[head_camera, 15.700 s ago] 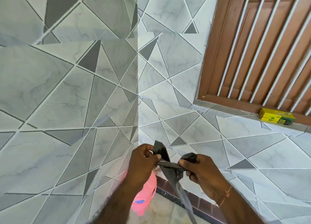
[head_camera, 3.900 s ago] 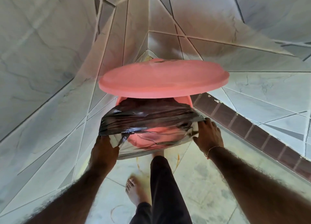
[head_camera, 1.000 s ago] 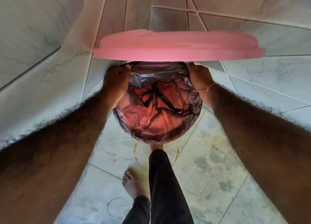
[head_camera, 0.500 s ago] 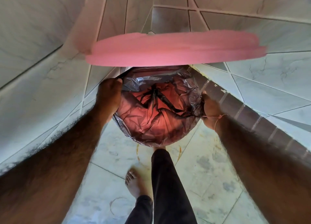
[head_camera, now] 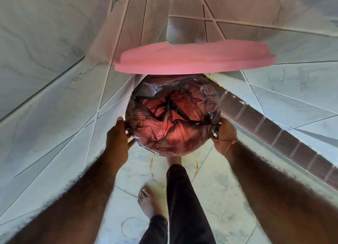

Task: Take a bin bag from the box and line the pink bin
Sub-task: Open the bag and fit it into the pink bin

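Down in the tiled corner, we're looking straight into the pink bin (head_camera: 165,74), its lid (head_camera: 193,58) standing open above the mouth. The black bin bag (head_camera: 173,119) is sitting inside, crinkled, with its edge folded over the rim all round. Our left hand (head_camera: 117,139) is pressing against the left side of the rim, fingers spread on the plastic. Our right hand (head_camera: 225,133) is cupping the right side; can't tell if it's actually pinching the bag. A bare foot (head_camera: 146,201) is resting on the floor tiles (head_camera: 215,198) below.
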{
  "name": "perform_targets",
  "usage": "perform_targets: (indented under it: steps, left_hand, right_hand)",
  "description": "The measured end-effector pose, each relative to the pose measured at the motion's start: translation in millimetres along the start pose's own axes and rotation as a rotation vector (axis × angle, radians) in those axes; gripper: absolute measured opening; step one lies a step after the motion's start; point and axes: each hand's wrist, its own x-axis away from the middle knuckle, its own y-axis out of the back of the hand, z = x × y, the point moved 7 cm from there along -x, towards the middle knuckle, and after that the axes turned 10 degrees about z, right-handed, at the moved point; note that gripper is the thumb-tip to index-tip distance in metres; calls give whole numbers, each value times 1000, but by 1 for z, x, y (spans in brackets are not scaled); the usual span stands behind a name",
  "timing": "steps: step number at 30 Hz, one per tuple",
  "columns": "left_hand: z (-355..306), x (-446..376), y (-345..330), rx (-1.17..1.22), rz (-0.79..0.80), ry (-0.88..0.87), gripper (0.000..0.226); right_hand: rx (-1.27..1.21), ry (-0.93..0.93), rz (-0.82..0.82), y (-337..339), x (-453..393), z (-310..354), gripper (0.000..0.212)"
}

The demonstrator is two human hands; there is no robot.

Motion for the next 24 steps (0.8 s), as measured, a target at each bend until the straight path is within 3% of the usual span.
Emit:
perform_targets:
  steps: [3, 5, 8, 10, 13, 14, 16, 18, 20, 22, 24]
  left_hand:
    - [20, 5, 10, 92, 47, 127, 41]
    - [29, 5, 20, 93, -6, 175, 37]
    - [9, 17, 21, -137, -113, 7, 26]
    - [-14, 32, 10, -184, -137, -124, 27]
    - [-32, 54, -19, 212, 61, -119, 26]
    - [-35, 58, -26, 345, 114, -104, 34]
    - [-38, 64, -30, 366, 97, -68, 38]
    - [-38, 67, -24, 147, -17, -44, 20]
    - [-40, 69, -22, -70, -87, -63, 21]
    - [-43, 66, -22, -270, -123, -109, 19]
    - [-41, 60, -19, -501, -180, -135, 32]
  right_hand:
    - [-211, -129, -19, 10, 6, -15, 16]
    - [-191, -147, -39, 17, 9, -18, 16]
    - [27, -51, -74, 30, 19, -1, 15]
    - [-14, 8, -48, 27, 29, 20, 21]
    - [-316, 76, 89, 19, 41, 57, 41]
    - [-325, 79, 149, 13, 47, 69, 53]
    - [-232, 75, 226, 1, 60, 84, 60]
    - [-38, 94, 233, -12, 72, 89, 41]
    - [160, 158, 207, -24, 81, 89, 27]
    - [390, 272, 115, -29, 84, 86, 28]
    - [634, 345, 46, -35, 85, 77, 35]
